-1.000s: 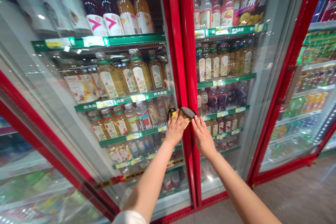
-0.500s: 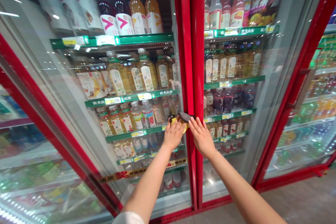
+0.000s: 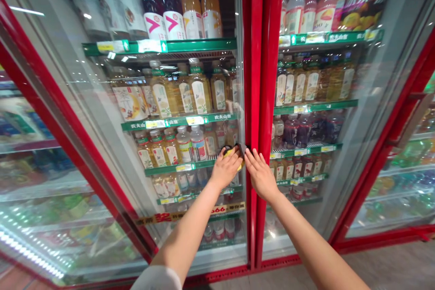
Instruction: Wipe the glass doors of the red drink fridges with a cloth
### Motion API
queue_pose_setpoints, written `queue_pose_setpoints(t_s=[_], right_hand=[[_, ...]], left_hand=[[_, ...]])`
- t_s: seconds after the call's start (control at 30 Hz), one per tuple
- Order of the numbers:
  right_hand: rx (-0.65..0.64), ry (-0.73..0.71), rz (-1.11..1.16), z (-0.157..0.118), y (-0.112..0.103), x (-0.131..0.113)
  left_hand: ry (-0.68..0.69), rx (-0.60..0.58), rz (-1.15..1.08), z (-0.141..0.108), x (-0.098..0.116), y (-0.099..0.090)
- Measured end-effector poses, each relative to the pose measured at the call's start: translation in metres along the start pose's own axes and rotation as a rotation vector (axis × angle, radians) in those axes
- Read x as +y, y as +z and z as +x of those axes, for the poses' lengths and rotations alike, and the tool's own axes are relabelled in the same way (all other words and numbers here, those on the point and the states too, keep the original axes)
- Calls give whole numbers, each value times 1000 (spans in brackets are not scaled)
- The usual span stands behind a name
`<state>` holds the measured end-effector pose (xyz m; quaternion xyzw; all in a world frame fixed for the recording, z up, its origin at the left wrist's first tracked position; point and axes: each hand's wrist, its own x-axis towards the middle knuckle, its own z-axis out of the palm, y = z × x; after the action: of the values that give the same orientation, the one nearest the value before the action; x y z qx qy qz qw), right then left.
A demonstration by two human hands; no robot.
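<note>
My left hand presses a bunched yellow and dark grey cloth against the glass of the left fridge door, close to its red frame. Its fingers lie over the cloth, which partly hides behind them. Beside it, my right hand rests with fingers spread on the red door frame, its fingertips next to the cloth's grey edge. Nothing shows within the right hand's fingers.
Shelves of bottled drinks stand behind the glass, with a green shelf edge near the top. Another red-framed door with a handle is at the right. Grey floor shows below.
The view has shifted, so the fridge doors sit further right in the picture. The cloth's grey part looks more folded and sits less far across the red frame, nearer my left hand.
</note>
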<state>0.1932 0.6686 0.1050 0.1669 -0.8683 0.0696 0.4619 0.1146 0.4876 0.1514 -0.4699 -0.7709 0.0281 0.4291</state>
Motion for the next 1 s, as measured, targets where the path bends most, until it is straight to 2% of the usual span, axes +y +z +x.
queue_pose_setpoints(t_s=[0.1, 0.17, 0.23, 0.3, 0.37, 0.43, 0.5, 0.57, 0.63, 0.67, 0.7, 0.77, 0.83, 0.93, 1.0], right_hand=[[83, 25, 51, 16, -6, 4], [79, 33, 53, 11, -6, 1], [27, 30, 27, -1, -1, -5], [-30, 24, -10, -14, 4, -10], [-54, 25, -33, -21, 7, -14], [-43, 30, -28, -21, 8, -16], [-23, 24, 4, -16, 7, -16], [-3, 17, 47, -11, 5, -17], [21, 27, 85, -9, 5, -19], [37, 42, 102, -9, 6, -20], [53, 64, 119, -11, 7, -21], [77, 112, 157, -14, 11, -23], [83, 145, 190, -18, 14, -24], [81, 156, 209, -20, 16, -23], [83, 154, 204, -20, 16, -23]], left_hand=[[-167, 37, 15, 18, 1, -6], [-223, 27, 24, 9, 10, 0], [-189, -2, 25, -13, 21, 12], [-62, -29, 14, -35, 28, 22], [14, -40, 12, -46, 25, 25], [12, -33, 23, -45, 15, 20], [-79, -15, 47, -38, 4, 12], [-264, 5, 86, -37, 0, 8], [-440, 11, 119, -46, 9, 13], [-481, 4, 124, -54, 17, 18], [-487, -6, 117, -61, 27, 24], [-392, -38, 76, -73, 48, 36], [-300, -50, 43, -73, 61, 44], [-291, -35, 28, -58, 59, 43], [-400, -7, 45, -49, 47, 36]])
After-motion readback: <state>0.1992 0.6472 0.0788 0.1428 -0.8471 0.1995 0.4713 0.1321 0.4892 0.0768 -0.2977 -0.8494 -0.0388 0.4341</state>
